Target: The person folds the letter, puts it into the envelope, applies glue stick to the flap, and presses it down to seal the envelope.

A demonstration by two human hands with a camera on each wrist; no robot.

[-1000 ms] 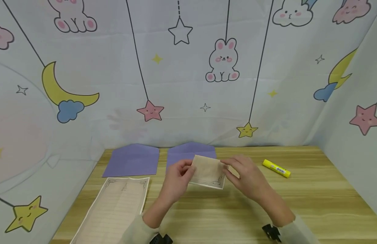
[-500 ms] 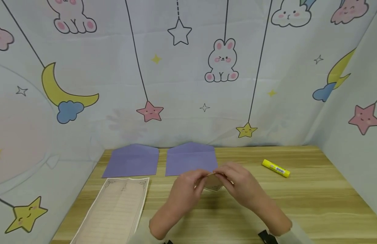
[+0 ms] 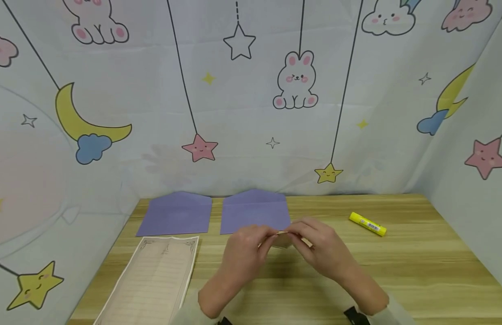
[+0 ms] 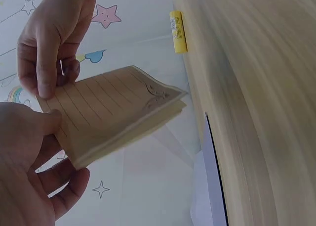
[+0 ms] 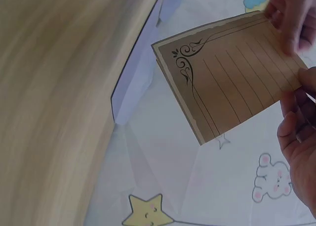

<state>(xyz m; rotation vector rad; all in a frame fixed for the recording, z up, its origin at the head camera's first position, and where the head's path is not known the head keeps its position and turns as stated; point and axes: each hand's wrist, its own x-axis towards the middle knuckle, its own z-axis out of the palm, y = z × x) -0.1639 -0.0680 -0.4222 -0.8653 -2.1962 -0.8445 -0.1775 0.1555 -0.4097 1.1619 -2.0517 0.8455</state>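
Both hands hold a folded sheet of letter paper (image 3: 282,240) above the table, its near edge tilted up so little of its face shows in the head view. My left hand (image 3: 244,253) pinches one end of that edge between thumb and fingers. At the other end my right hand (image 3: 325,248) pinches it likewise, the fingertips close together. Ruled lines and a dark scroll ornament in one corner appear on the folded paper (image 5: 232,72) in the right wrist view. From the left wrist, several layers show along the edge of the paper (image 4: 108,107).
Two purple envelopes (image 3: 177,214) lie side by side at the back of the wooden table (image 3: 421,271). A lined letter sheet (image 3: 157,275) with fold creases lies front left. On the right is a yellow glue stick (image 3: 367,224). A printed cloth (image 3: 251,99) hangs behind.
A second ago the paper's face was turned toward the head camera; it has since tipped edge-on and come lower. The hands have drawn closer together. In the last half second it tilted slightly more.
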